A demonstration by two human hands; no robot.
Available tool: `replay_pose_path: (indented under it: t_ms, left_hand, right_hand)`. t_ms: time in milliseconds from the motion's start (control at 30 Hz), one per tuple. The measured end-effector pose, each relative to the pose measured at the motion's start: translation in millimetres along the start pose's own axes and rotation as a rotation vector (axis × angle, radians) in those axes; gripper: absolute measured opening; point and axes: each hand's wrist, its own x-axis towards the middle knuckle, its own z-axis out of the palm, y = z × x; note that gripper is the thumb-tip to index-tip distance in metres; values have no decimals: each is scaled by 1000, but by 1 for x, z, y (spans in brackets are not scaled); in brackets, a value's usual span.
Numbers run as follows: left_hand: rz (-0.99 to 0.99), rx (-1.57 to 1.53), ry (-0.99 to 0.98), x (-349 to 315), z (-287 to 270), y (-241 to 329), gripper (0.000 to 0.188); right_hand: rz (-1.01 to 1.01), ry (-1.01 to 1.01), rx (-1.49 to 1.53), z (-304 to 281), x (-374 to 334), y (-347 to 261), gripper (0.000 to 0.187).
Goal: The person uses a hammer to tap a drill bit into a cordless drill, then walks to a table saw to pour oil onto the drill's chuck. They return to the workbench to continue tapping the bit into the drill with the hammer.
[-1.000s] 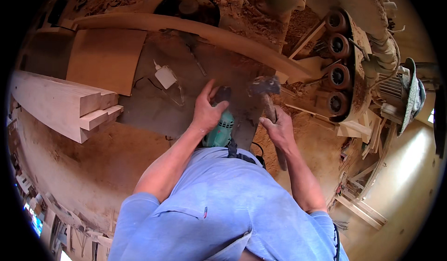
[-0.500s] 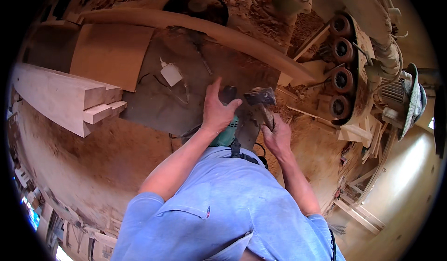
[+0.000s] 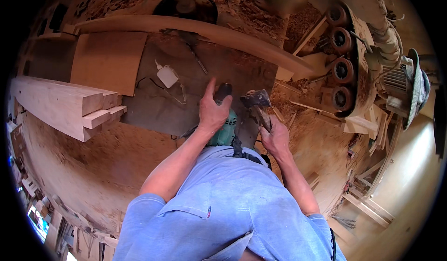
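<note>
Raised since the earlier frame: my right hand (image 3: 275, 137), fist wrapped round a wooden-handled steel hammer (image 3: 257, 104) at frame centre. My left hand (image 3: 213, 110) grips a green power tool (image 3: 224, 129) just beside it, forefinger extended.

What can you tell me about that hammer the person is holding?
The hammer has a dark, worn metal head and a wooden-looking handle. The right hand grips the handle, with the head raised up and away from the person, above a sawdust-covered bench. It sits just right of the left hand, not touching it.
</note>
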Motion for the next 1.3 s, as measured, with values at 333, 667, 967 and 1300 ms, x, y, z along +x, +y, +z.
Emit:
replay_pose_path:
  t_ms: [333, 667, 967, 1300]
  left_hand:
    - [37, 62, 26, 12, 1, -14, 73]
    - [-98, -294, -13, 18, -2, -15, 71]
    - [-127, -269, -68, 31, 2, -46, 70]
    - [-203, -432, -113, 34, -7, -66, 56]
  right_hand:
    - [-11, -7, -13, -2, 5, -4, 23]
    - [29, -13, 38, 4, 4, -1, 26]
    - [70, -50, 55, 12, 6, 5, 32]
    - [77, -67, 69, 13, 8, 7, 35]
